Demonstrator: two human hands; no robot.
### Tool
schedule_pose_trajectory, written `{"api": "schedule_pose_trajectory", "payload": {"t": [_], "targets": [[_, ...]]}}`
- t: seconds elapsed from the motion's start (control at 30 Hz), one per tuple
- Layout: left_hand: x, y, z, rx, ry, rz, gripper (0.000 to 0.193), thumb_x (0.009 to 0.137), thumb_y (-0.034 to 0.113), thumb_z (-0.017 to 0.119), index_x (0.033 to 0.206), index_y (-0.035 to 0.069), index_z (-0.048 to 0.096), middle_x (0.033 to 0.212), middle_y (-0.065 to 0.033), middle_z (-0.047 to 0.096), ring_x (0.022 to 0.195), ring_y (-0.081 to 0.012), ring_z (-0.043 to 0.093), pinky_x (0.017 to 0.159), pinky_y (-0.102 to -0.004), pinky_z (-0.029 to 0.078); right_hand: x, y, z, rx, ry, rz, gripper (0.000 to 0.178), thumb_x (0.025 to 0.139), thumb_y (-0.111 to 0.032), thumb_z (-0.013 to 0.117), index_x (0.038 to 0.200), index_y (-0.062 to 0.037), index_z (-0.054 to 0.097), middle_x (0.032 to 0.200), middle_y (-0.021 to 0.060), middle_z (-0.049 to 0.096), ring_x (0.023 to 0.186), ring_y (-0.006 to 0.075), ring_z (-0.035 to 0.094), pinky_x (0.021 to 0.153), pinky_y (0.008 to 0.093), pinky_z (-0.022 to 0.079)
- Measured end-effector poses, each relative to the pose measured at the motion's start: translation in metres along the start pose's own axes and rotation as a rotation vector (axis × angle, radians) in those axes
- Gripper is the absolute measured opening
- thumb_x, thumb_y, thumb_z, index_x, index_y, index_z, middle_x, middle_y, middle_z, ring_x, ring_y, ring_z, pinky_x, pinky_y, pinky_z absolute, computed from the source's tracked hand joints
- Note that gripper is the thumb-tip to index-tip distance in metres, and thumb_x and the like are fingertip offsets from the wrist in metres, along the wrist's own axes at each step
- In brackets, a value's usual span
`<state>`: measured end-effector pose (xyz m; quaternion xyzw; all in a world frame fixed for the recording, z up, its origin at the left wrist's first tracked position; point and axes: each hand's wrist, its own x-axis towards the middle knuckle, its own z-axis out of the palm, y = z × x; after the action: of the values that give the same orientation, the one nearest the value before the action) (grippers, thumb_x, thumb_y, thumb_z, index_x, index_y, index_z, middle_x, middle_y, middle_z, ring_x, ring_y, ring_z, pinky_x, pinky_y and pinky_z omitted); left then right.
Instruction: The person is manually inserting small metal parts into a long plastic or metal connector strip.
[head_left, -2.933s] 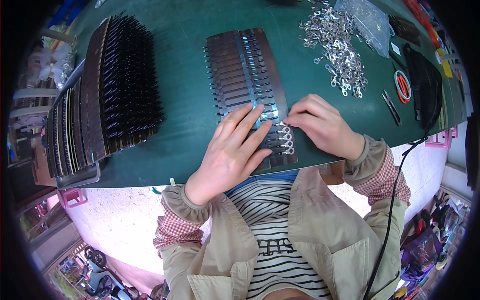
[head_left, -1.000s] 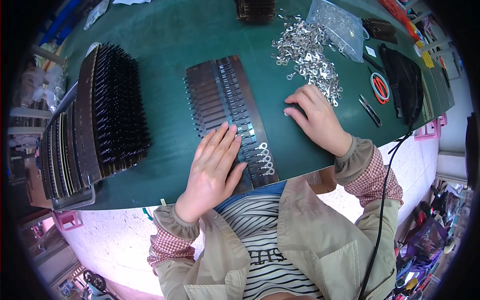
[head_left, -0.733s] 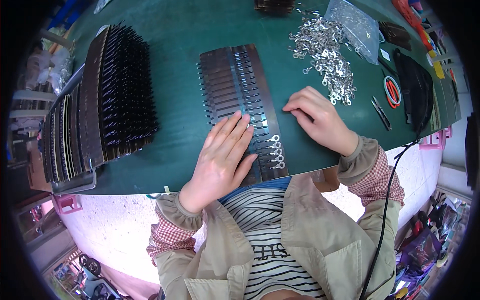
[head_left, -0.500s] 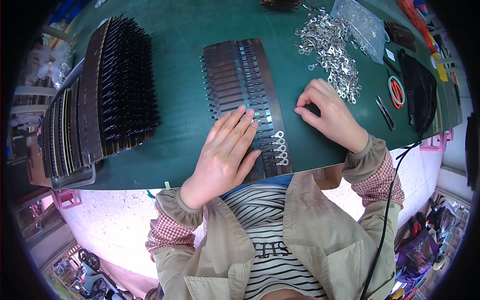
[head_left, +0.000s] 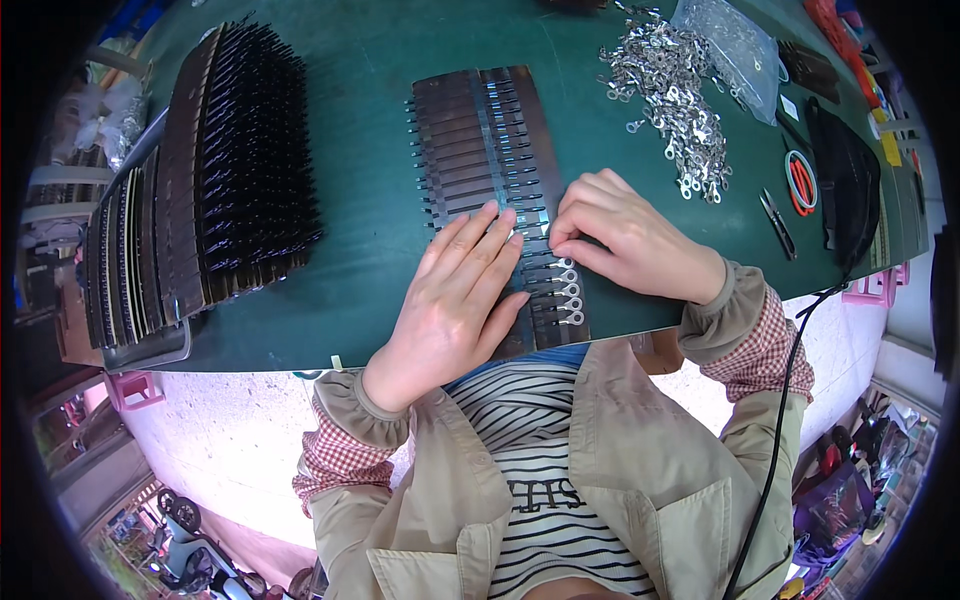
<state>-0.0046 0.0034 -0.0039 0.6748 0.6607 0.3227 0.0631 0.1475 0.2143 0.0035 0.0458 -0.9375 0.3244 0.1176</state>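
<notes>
A dark brown board (head_left: 445, 98) lies on the green table, with thin dark pins along its left edge and a row of dark pieces down its middle. My left hand (head_left: 452, 290) rests flat on the board's lower half, fingers stretched out and hiding part of it. At the board's right edge my right hand (head_left: 628, 240) is closed in a pinch, thumb against forefinger; what sits between the fingertips is hidden. Just below them, several silver ring terminals (head_left: 572, 302) stick out in a column, rings pointing right.
A heap of loose ring terminals (head_left: 665, 95) lies at the far right beside a clear plastic bag (head_left: 735, 50). Tweezers (head_left: 777, 222), an orange and white coil (head_left: 800, 182) and a black pouch (head_left: 845, 185) lie right of it. Stacked boards with black pins (head_left: 255, 160) stand on the left.
My right hand has moved left, from the bare table to the board's right edge above the ring terminals. My left hand has stayed flat on the board.
</notes>
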Motion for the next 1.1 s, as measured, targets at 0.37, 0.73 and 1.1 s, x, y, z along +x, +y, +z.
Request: {"api": "schedule_pose_trajectory", "payload": {"t": [0.37, 0.73, 1.1], "targets": [[0.000, -0.001, -0.001, -0.005, -0.002, -0.003, 0.053, 0.084, 0.010, 0.077, 0.133, -0.006, 0.064, 0.145, -0.0236, 0.058, 0.141, -0.0407, 0.051, 0.117, -0.0540, 0.038, -0.006, -0.005, 0.009, -0.042, 0.093, -0.015, 0.014, 0.085, -0.002, 0.073, 0.098, -0.0041, 0.068, 0.099, 0.0076, 0.062, 0.092, 0.0279, 0.060, 0.082, 0.0386, 0.046], [0.000, 0.006, -0.001, 0.031, -0.117, -0.019, 0.050, 0.085, 0.021, 0.076, 0.133, 0.008, 0.069, 0.156, -0.0200, 0.047, 0.144, -0.0419, 0.041, 0.116, -0.0578, 0.034, -0.039, -0.011, 0.012, -0.085, 0.139, -0.107, 0.040, 0.075, 0.004, 0.069, 0.115, 0.0058, 0.070, 0.116, 0.0150, 0.066, 0.105, 0.0344, 0.065, 0.096, 0.0470, 0.055], [0.003, 0.002, 0.002, 0.086, -0.080, 0.015, 0.053, 0.085, 0.020, 0.076, 0.136, 0.008, 0.067, 0.155, -0.0198, 0.048, 0.143, -0.0418, 0.043, 0.116, -0.0571, 0.035, -0.032, -0.009, 0.011, -0.121, 0.158, -0.134, 0.034, 0.075, 0.007, 0.070, 0.108, 0.0050, 0.072, 0.113, 0.0122, 0.067, 0.105, 0.0312, 0.065, 0.091, 0.0429, 0.055]]}}
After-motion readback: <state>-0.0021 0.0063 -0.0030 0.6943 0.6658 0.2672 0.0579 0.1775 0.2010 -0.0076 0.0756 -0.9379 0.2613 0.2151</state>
